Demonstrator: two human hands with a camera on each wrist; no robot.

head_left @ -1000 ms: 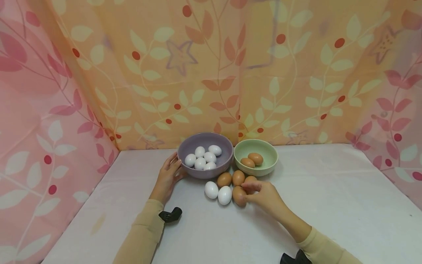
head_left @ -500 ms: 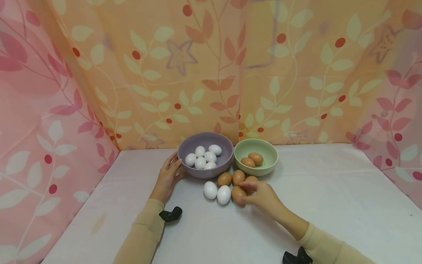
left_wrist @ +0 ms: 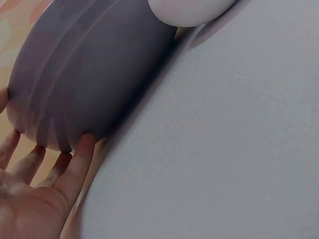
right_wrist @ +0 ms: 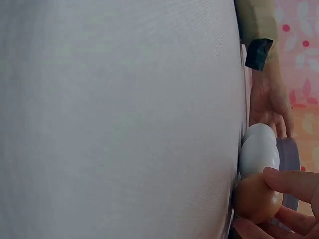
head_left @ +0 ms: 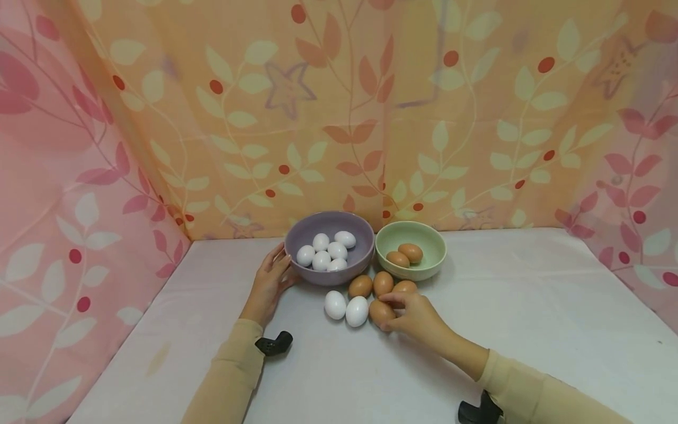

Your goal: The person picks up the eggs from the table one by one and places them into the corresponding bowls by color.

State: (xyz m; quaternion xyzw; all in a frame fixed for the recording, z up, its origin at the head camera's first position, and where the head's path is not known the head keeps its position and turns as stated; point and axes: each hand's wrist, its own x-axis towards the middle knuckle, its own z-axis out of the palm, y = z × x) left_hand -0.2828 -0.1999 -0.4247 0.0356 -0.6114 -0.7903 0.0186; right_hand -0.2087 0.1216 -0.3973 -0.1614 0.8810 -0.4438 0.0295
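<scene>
At the left, the left hand (head_left: pixel 269 288) sets its fingers, spread apart, against the side of the purple bowl (head_left: pixel 331 279), which holds six white eggs (head_left: pixel 321 261) and stands below a purple star outline (head_left: pixel 289 87) marked on the leaf-patterned backdrop (head_left: pixel 238 206). In front of that bowl, two white eggs (head_left: pixel 335 305) lie side by side on the pale table (head_left: pixel 328 377), followed by three loose brown eggs (head_left: pixel 360 287) in a row. Nearer than that row, just beside the white pair, the held brown egg (head_left: pixel 381 315) is clamped between thumb and fingers of the right hand (head_left: pixel 421 321), while the green bowl (head_left: pixel 434 268) beyond contains a brown pair.
</scene>
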